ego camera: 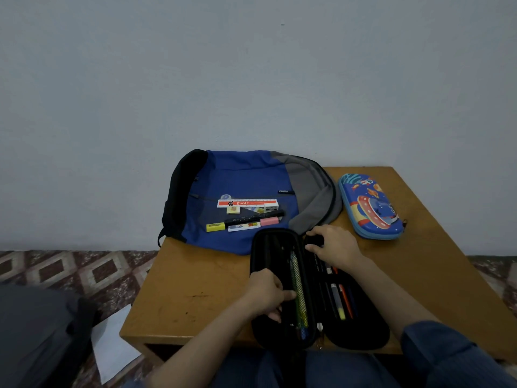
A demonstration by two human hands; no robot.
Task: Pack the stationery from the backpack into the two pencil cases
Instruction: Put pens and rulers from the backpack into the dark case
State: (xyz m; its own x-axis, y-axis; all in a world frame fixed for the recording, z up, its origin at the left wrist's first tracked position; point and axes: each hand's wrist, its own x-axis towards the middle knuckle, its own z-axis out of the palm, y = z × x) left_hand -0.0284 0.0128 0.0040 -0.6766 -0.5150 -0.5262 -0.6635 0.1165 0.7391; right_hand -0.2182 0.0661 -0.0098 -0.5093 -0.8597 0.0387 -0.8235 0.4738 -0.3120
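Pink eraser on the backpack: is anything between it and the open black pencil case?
Nothing visible. The pink eraser lies on the backpack near its front edge, right behind the open black pencil case. Both hands hold that case: the left hand on its left half, the right hand at its far end.

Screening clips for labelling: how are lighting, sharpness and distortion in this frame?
Head view: dim, flat, bluish light, no glare, only faint shadows; black pencil case interior nearly lost in darkness; g'soft label readable, finer print soft; wide-angle stretch at the frame edges, as on the right sleeve.
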